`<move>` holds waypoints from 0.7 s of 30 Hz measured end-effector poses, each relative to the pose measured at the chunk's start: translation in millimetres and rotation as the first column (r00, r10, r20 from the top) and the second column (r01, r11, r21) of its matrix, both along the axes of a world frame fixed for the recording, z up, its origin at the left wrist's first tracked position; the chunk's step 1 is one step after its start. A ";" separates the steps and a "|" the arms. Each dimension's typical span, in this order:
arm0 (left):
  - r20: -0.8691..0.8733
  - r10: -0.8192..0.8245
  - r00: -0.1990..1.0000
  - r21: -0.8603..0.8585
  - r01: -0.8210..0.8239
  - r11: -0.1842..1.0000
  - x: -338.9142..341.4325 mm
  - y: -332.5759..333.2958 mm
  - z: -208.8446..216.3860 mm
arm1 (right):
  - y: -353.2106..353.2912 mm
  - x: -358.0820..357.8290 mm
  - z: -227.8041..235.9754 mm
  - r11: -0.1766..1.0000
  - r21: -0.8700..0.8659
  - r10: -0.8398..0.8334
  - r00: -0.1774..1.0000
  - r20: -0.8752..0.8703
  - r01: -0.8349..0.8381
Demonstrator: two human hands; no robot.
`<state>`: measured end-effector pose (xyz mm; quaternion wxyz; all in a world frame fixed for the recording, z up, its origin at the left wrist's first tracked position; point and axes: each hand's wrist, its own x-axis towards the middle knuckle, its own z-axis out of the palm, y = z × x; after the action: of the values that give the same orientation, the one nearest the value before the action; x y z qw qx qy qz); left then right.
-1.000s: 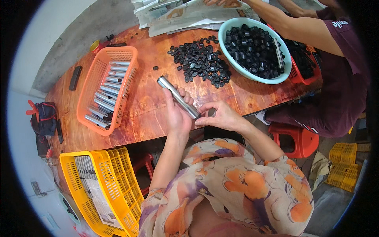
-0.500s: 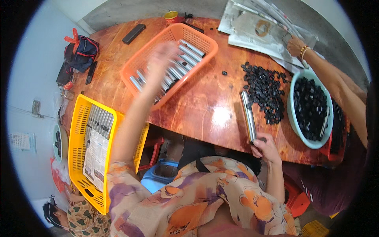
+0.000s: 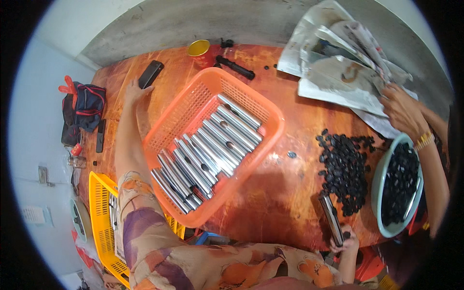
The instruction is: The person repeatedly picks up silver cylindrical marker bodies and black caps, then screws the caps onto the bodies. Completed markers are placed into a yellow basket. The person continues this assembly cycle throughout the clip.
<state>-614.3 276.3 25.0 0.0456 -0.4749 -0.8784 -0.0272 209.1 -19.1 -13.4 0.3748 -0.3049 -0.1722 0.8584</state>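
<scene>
My left hand (image 3: 138, 91) is stretched across the table at the far left, thumb and fingers apart around the near end of a black oblong block (image 3: 151, 74). Whether the fingers touch it, I cannot tell. Close to the table's front edge, my right hand (image 3: 346, 240) is closed around the lower end of a shiny metal tube (image 3: 330, 216), which tilts up and away. A black piece shows by the fingers. Between my arms stands an orange plastic basket (image 3: 270, 145) with many shiny metal tubes (image 3: 212, 140), some with dark oval spots.
Black plastic pieces (image 3: 345, 169) lie piled on the table, beside a pale green basin (image 3: 379, 212) full of more. Another person's hand (image 3: 403, 108) is at grey wrapping sheets (image 3: 333, 77). A yellow crate (image 3: 99, 212), a red cup (image 3: 200, 53) and a dark bag (image 3: 89, 108) stand around.
My left hand has moved from above the orange basket to the black block at the far left. My view has shifted. The metal tube stays in my right hand.
</scene>
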 end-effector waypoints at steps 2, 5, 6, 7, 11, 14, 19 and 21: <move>0.132 -0.036 0.991 0.013 0.035 0.999 -29.9 5.4 -16.7 | 1.2 -5.1 8.7 0.983 -0.161 -0.099 0.994 -0.052 0.090; 0.205 0.026 0.978 -0.093 -0.007 0.996 10.8 63.8 7.3 | -7.0 -24.9 21.2 0.971 -0.143 -0.199 0.979 -0.055 0.189; 0.121 0.025 0.992 -0.011 -0.024 1.000 -1.8 46.6 1.4 | -0.6 -21.9 26.1 0.988 -0.112 -0.115 0.992 -0.059 0.108; 0.195 0.064 0.979 -0.047 -0.056 0.997 7.3 38.3 8.4 | 1.5 -22.2 26.2 0.987 -0.122 -0.115 0.992 -0.056 0.107; 0.299 0.093 0.950 0.063 -0.117 0.991 34.3 14.0 26.3 | 0.7 -27.6 26.9 0.991 -0.058 -0.127 0.986 -0.109 0.121; 0.624 0.021 0.781 0.210 -0.193 0.958 17.9 -29.5 18.2 | 5.2 -11.8 9.1 0.999 0.035 0.000 0.999 0.037 -0.001; 0.700 -0.251 0.669 0.446 -0.135 0.885 115.3 -49.4 107.9 | 17.2 -16.3 17.8 0.972 0.100 0.204 0.973 0.105 -0.215; 0.613 -0.449 0.650 0.599 -0.011 0.801 216.8 -64.5 146.0 | 13.8 -20.8 15.3 0.976 0.132 0.157 0.982 0.106 -0.171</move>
<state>-397.4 211.8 171.0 -0.1771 -0.4969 -0.7063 -0.4720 188.4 -5.3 1.9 0.3145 -0.3030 -0.2747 0.8566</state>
